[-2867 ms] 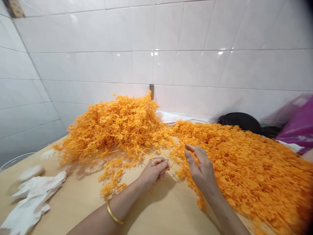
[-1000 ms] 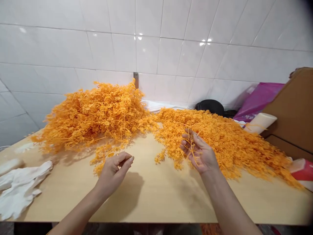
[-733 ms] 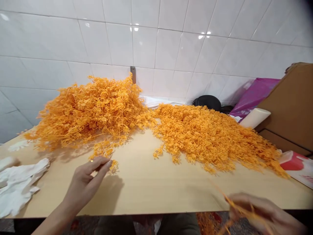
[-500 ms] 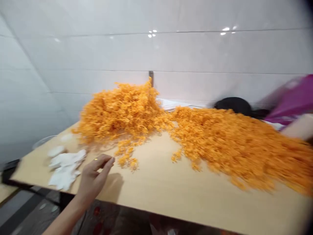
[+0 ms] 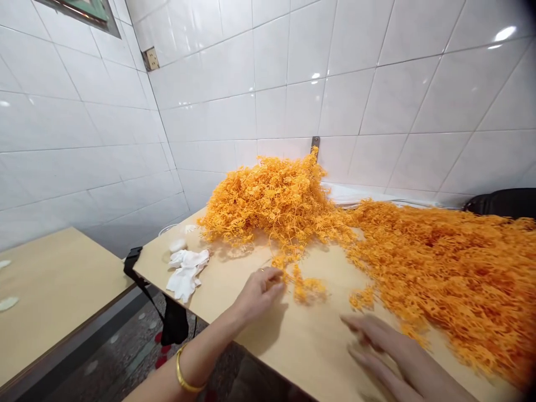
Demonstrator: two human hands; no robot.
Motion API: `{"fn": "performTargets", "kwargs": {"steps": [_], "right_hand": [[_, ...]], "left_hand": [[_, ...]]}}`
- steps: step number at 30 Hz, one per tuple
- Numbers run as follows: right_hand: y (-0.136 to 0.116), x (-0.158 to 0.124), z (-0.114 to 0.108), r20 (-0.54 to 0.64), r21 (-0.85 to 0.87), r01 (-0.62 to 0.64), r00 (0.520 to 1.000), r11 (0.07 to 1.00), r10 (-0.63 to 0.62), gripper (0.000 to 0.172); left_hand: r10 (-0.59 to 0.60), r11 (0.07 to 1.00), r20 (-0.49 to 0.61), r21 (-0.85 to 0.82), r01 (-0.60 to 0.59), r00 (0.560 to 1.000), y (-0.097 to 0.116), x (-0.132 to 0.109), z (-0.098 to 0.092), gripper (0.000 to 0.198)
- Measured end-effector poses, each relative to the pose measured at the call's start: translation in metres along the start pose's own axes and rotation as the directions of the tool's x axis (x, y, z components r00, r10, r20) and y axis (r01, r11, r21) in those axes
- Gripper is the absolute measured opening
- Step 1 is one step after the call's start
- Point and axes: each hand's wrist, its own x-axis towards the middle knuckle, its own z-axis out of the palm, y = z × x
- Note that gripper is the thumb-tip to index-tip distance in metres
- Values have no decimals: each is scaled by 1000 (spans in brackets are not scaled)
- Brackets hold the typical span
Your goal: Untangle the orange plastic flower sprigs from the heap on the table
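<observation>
Wooden table holds two orange sprig heaps, left hand and right hand nearby.

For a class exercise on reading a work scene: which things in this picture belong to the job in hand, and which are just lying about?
Part of the job: left hand, right hand, loose orange sprigs, heaped orange sprigs.

Just lying about: white gloves, black bag, wall socket.
</observation>
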Motion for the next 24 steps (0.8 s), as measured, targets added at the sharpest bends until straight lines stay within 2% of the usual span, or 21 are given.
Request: {"fn": "performTargets", "kwargs": {"steps": [2, 4, 7, 8, 10, 12, 13, 15, 17, 19, 21, 24], "right_hand": [[-8, 29, 9, 72, -74, 76, 995, 994, -71, 39], [-17, 55, 22, 114, -202, 128, 988, 971, -107, 48], [-30, 76, 42, 170, -329, 159, 980, 931, -107, 56], [-34, 79, 46, 196, -334, 178, 974, 926, -116, 57], [-40, 79, 52, 232, -310, 212, 962, 927, -143, 47], [-44, 75, 51, 244, -282, 231, 956, 931, -163, 30], [-45, 71, 49, 245, -278, 231, 956, 932, -163, 26], [-46, 62, 44, 246, -281, 218, 958, 935, -149, 21], [-45, 55, 37, 248, -267, 189, 961, 945, -122, 20], [-40, 51, 30, 255, -212, 152, 962, 965, -95, 24], [-33, 51, 22, 264, -127, 130, 960, 983, -93, 32], [-22, 58, 5, 220, 17, 100, 970, 995, -102, 49]], "left_hand": [[36, 993, 153, -118, -18, 988, 11, 0, 3, 25], [32, 986, 166, -169, -4, 986, 20, 5, 1, 23], [67, 993, -5, -102, -67, 998, 28, 24, -12, 22], [113, 993, -70, -34, -116, 991, 29, 33, -17, 22], [213, 971, -217, 151, -183, 953, 31, 52, -28, 18], [248, 946, -369, 292, -142, 896, 30, 68, -35, 14], [224, 948, -426, 305, -93, 877, 27, 74, -36, 13], [92, 981, -452, 193, -4, 887, 19, 81, -35, 19], [-91, 996, -334, -49, 79, 938, 9, 83, -28, 25], [-236, 934, -142, -304, 185, 961, 1, 79, -20, 21], [-301, 826, 13, -496, 268, 954, 0, 73, -13, 13], [-312, 659, 156, -676, 331, 937, 10, 67, -8, 10]]}}
